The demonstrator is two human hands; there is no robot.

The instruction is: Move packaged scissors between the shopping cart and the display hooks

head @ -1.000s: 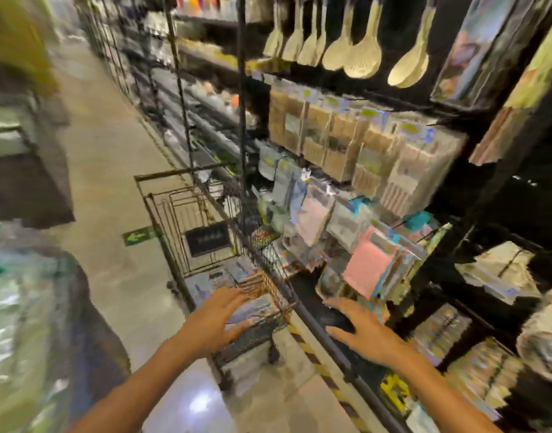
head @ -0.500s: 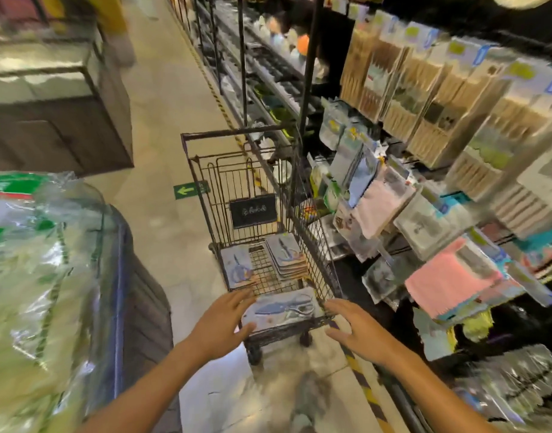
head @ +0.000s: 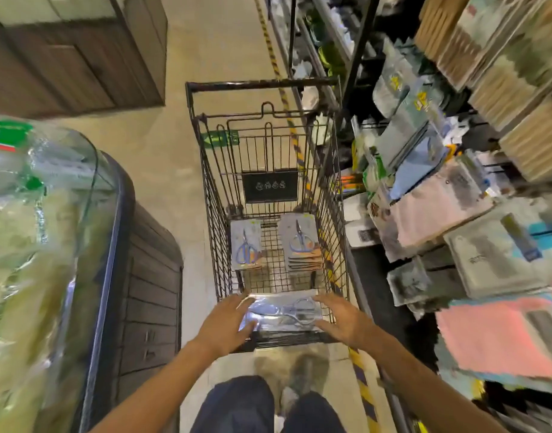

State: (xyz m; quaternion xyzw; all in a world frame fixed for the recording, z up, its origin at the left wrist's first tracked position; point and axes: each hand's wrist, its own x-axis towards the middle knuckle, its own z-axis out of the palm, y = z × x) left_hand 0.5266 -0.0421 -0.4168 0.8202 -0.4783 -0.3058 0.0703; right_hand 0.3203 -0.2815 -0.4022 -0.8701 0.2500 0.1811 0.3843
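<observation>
Across the near end of the shopping cart, a packaged pair of scissors lies flat on the rim, its long axis running side to side, square to the cart's length. At its left end rests the left hand, at its right end the right hand, both equally near. Fingers of both are straight and spread, flanking the pack rather than pinching it; more packs lie on the cart floor beyond.
</observation>
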